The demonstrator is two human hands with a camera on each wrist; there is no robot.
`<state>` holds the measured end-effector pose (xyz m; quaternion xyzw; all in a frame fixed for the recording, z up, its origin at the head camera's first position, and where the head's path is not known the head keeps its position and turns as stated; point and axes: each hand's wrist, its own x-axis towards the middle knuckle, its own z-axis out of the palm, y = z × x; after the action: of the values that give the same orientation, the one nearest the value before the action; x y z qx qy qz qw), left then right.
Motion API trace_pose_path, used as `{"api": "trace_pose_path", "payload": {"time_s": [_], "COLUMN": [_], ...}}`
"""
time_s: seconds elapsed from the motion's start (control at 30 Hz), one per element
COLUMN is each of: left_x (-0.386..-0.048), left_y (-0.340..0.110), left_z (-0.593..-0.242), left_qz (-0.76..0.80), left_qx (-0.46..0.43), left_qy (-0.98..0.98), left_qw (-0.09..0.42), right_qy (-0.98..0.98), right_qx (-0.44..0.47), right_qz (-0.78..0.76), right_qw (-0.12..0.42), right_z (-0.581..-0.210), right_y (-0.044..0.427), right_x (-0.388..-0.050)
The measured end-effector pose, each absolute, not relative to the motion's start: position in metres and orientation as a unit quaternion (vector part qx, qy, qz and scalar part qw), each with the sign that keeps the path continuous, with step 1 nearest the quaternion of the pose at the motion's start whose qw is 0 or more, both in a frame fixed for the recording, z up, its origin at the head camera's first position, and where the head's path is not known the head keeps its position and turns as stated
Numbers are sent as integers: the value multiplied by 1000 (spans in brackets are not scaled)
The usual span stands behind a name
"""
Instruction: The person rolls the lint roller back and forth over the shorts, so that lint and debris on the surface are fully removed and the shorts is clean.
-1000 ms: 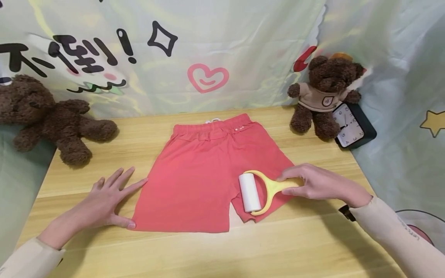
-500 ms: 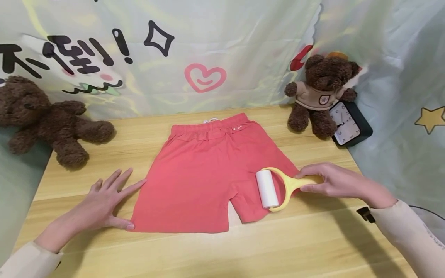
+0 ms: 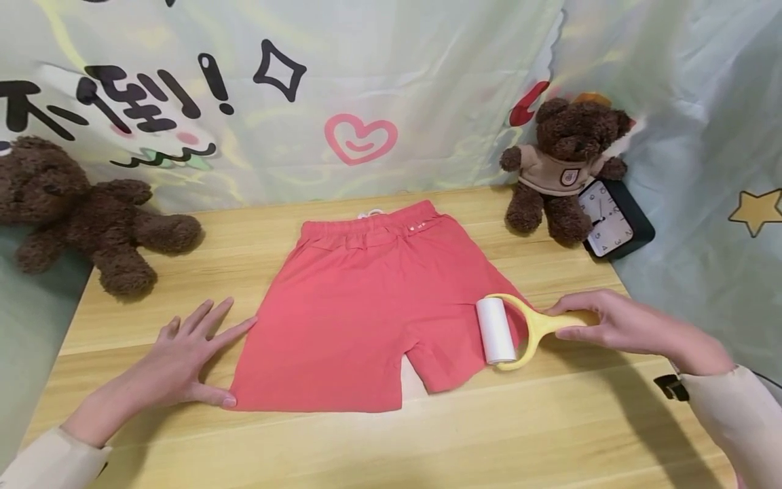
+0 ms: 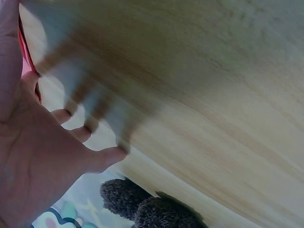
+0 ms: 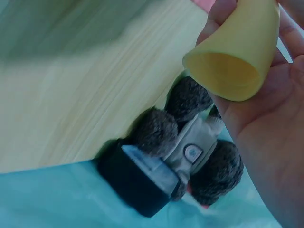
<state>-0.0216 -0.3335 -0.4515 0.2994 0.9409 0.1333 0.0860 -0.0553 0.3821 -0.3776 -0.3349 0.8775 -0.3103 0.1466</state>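
Red shorts (image 3: 342,319) lie spread on the wooden table, waistband toward the back wall. My right hand (image 3: 629,326) grips the yellow handle of a lint roller (image 3: 496,331); its white roll is over the outer edge of the right leg. In the right wrist view the hollow handle end (image 5: 232,61) pokes out of the palm. My left hand (image 3: 183,360) lies with fingers spread at the left side of the shorts, thumb tip at the lower corner and index fingertip at the side edge. The left wrist view shows that hand (image 4: 42,152) beside the shorts' red edge.
A brown teddy bear (image 3: 91,217) lies at the back left. Another bear in a beige shirt (image 3: 565,170) sits at the back right, against a black-framed clock (image 3: 617,221). A printed cloth (image 3: 427,88) hangs behind the table (image 3: 342,448).
My right hand has drawn the lint roller rightward across the right leg to its outer edge. The hem's lower corner, lifted earlier, now lies flatter. My left hand has stayed in place.
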Motion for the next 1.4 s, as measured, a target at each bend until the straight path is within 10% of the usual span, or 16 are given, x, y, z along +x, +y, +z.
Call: {"api": "trace_pose_path", "payload": {"time_s": [1.4], "left_x": [-20], "left_y": [-331], "left_z": [-454], "left_qz": [140], "left_qx": [297], "left_qy": [941], "left_qw": [80], "right_qy": [990], "right_qx": [-56], "right_qz": [-131], "right_qw": [16], "right_z": [-374], "right_y": [469], "right_x": [8]}}
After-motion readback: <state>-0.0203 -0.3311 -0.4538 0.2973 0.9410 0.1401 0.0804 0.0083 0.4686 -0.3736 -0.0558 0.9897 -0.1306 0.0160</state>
